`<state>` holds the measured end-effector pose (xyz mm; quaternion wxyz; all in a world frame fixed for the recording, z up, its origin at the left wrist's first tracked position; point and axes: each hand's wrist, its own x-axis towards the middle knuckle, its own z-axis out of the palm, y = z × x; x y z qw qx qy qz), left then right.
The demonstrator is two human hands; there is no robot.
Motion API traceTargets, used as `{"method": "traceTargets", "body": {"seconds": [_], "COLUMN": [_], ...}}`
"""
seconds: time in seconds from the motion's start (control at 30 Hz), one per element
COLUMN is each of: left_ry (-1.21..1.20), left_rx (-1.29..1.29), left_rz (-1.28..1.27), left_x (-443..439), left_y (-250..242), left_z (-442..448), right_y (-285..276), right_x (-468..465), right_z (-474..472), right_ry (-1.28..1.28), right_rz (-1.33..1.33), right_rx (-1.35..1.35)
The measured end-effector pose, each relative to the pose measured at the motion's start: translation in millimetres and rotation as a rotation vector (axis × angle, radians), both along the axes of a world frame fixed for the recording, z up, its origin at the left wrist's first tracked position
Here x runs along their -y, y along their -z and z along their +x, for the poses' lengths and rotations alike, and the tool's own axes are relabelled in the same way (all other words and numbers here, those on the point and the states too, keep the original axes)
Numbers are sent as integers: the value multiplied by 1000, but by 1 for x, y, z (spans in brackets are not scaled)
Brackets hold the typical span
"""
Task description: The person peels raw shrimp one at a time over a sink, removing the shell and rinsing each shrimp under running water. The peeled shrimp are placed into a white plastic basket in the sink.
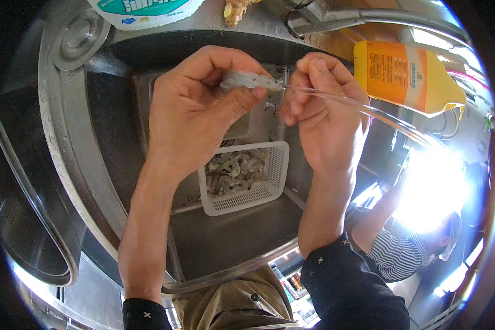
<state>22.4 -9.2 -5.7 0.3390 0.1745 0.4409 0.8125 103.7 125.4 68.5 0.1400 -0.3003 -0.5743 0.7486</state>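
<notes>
My left hand (185, 111) pinches a pale, translucent raw shrimp (249, 80) between thumb and fingers above a stainless-steel sink (227, 243). Just right of it, my right hand (330, 111) is raised with its fingers curled and the thumb near the index finger. Whether something small is between those fingertips, I cannot tell. A clear stream, apparently water (375, 112), runs across in front of the right hand to the shrimp's right end. Below both hands, a white perforated plastic basket (285, 169) in the sink contains a pile of raw shrimp (235, 171).
Beyond the sink's far edge are a white-and-green container (148, 14), ginger root (235, 12) and a metal faucet base (313, 22). A yellow jug (396, 76) lies at the right. A round metal lid (81, 39) sits at the left corner. Another person (400, 251) is at right.
</notes>
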Motion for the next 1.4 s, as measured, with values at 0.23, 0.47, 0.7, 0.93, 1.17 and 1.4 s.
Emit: {"method": "traceTargets", "body": {"seconds": [0.23, 0.47, 0.7, 0.93, 1.17, 1.4], "left_ry": [-27, -108, -4, 60, 106, 46], "left_rx": [-100, -622, -529, -726, -787, -619], "left_rz": [-71, -488, -609, -627, -667, -531], "left_x": [3, -9, -4, 3, 3, 5], "left_y": [1, -11, -2, -3, -2, -5], "left_z": [0, 2, 3, 4, 10, 2], "right_y": [9, 25, 24, 25, 20, 25], "right_x": [3, -19, -20, -9, -8, -11], "right_z": [7, 9, 1, 7, 8, 6], "right_ry": [-259, -311, -490, -683, -801, -567], "right_rz": [756, 1176, 1389, 1452, 1423, 1036], "right_rx": [-6, 14, 141, 330, 439, 251]}}
